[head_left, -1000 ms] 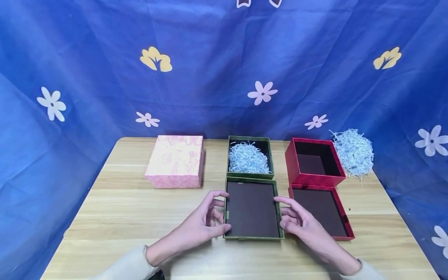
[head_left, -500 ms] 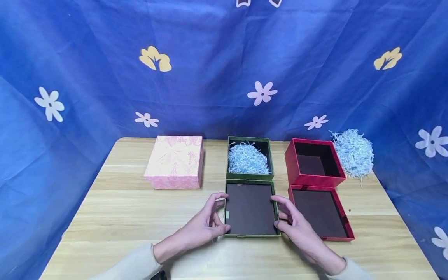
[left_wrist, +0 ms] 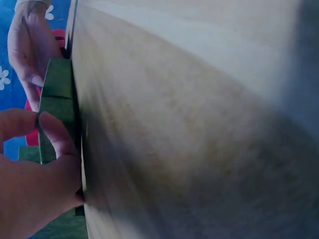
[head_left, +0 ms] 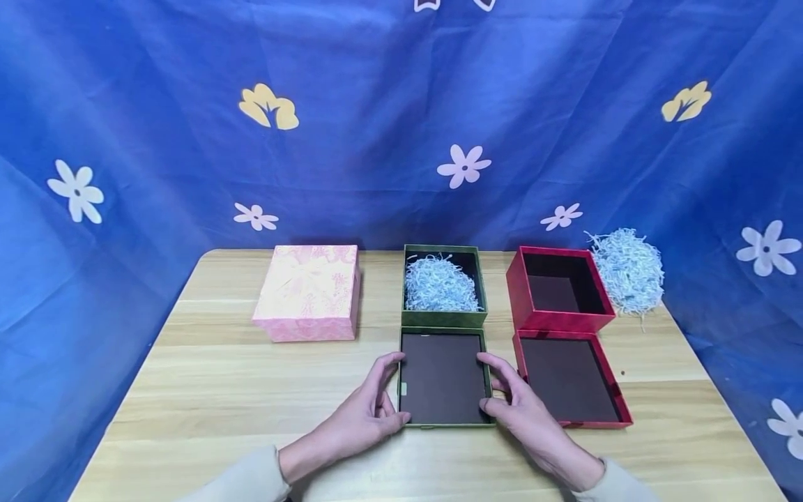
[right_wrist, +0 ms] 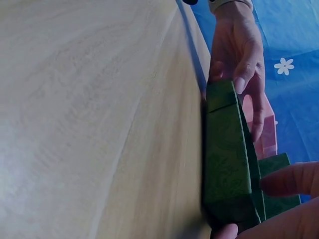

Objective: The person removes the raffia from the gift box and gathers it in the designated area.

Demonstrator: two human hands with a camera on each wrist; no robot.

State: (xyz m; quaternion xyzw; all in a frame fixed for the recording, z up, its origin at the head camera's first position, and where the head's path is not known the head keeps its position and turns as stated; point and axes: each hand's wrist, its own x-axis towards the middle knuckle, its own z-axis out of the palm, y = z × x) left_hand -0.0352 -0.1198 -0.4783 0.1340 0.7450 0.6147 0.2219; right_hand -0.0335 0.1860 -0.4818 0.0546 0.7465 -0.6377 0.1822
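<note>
A green box lid [head_left: 444, 376] lies with its dark inside facing up, directly in front of the green box [head_left: 445, 320]. My left hand [head_left: 366, 411] grips its left side, thumb over the rim near the front corner and index finger farther back. On the opposite side my right hand [head_left: 527, 415] grips the rim in much the same way. Both wrist views show the lid's green patterned outer wall [right_wrist: 227, 149] close over the wooden table. Light blue shredded paper [head_left: 439, 284] fills most of the green box.
A red box [head_left: 561, 321] stands open at the right, with its upturned red lid [head_left: 571, 380] before it. Behind the red box's right side sits another clump of blue shredded paper [head_left: 629, 270]. A closed pink box [head_left: 307, 293] stands at the left. A blue flowered cloth [head_left: 364, 125] hangs behind the table.
The green lid has straightened and shifted slightly left, its front edge now lining up more squarely with the box. My right hand has moved left with it; both hands keep their hold.
</note>
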